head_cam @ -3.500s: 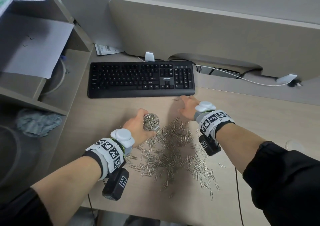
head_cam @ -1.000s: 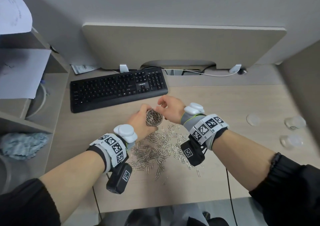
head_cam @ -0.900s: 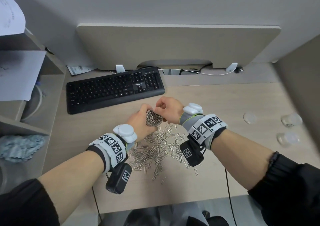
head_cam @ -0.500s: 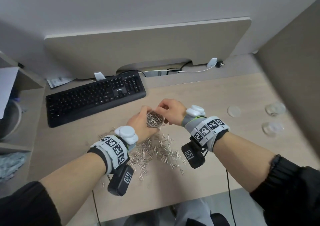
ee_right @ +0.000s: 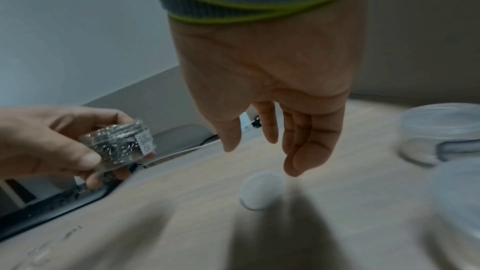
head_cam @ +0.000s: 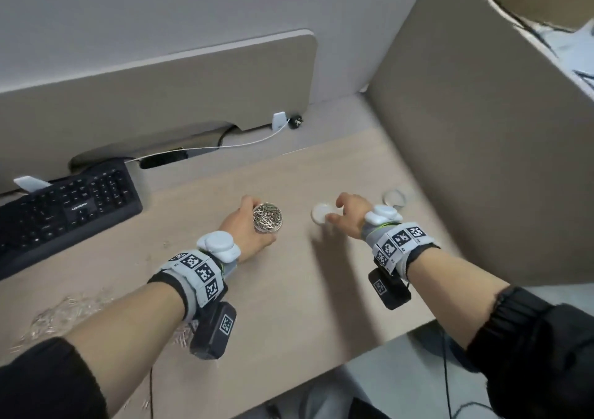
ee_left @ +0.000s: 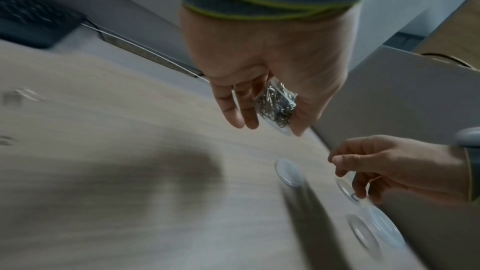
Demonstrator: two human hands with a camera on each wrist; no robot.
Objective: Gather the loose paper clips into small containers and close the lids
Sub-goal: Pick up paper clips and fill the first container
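My left hand (head_cam: 257, 222) grips a small clear round container (head_cam: 267, 217) packed with silver paper clips, lifted above the desk with its mouth open. The left wrist view shows its fingers and thumb curled round the container (ee_left: 275, 104). To its right, my right hand (head_cam: 340, 209) hovers over a round white lid (head_cam: 321, 214) lying flat on the desk. In the right wrist view its fingers (ee_right: 298, 151) hang relaxed just above the lid (ee_right: 262, 190) and hold nothing. Loose paper clips (head_cam: 64, 309) lie at the lower left, partly behind my left forearm.
An empty clear container (ee_right: 439, 132) stands right of the lid, near a tall partition (head_cam: 466, 161). More clear lids or containers (ee_left: 384, 227) lie close by, blurred. A black keyboard (head_cam: 64, 206) sits at the left, with a white cable (head_cam: 209, 147) behind it.
Both hands moved right, away from the clip pile. My right hand left the container's mouth and now hangs over the white lid. The left hand still holds the full container.
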